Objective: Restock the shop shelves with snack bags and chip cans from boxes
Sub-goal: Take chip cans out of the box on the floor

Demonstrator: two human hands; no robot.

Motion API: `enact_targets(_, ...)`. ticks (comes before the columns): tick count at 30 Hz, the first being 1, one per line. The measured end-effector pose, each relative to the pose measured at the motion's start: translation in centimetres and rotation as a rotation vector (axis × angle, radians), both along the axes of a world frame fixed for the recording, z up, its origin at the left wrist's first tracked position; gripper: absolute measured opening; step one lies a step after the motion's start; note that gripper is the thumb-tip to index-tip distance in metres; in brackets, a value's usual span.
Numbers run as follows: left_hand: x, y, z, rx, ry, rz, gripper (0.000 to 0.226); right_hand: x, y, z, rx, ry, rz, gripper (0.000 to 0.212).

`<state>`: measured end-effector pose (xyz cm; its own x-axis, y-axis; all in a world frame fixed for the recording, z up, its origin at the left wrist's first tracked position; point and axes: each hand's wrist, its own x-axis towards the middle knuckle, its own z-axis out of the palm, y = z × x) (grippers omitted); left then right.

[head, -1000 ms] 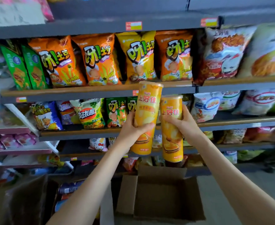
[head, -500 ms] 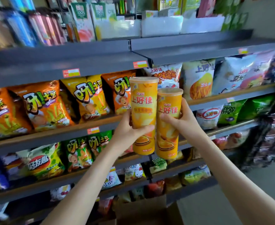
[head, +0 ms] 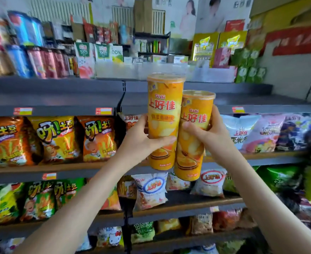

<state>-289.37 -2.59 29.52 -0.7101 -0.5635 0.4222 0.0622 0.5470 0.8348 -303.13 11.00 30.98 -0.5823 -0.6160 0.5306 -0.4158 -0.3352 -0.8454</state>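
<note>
Both cans have risen before the top shelf (head: 242,99); left hand (head: 141,142) grips one lidded can (head: 163,123), right hand (head: 211,136) another can (head: 193,136), touching between the fingers.

I'm looking into a small shop. The grey shelf (head: 59,99) spanning my view carries price tags (head: 103,111) on its front lip. Below it, snack bags (head: 57,138) stand face-out on further racks, several of each kind. Behind and above it, drink cans (head: 35,61) and juice cartons (head: 85,55) stand in rows, with advertising posters (head: 189,17) on the wall beyond it.
</note>
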Motion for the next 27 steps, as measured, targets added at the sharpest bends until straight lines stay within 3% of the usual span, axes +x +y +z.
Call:
enact_targets(9,-4.3,1.2,6.8,-0.152,0.037,0.048,0.059,-6.4,0.8,6.7,-0.162,0.097,0.106,0.056)
enact_targets(17,-12.4,2.2,12.4,-0.254,0.116,0.074,0.055,-14.7,3.0,13.0,-0.284,0.233,0.076,0.061)
enact_targets(27,-28.2,5.0,13.9,-0.204,0.142,0.177,0.066,-32.6,4.3,14.1,-0.203,0.209,0.043,0.047)
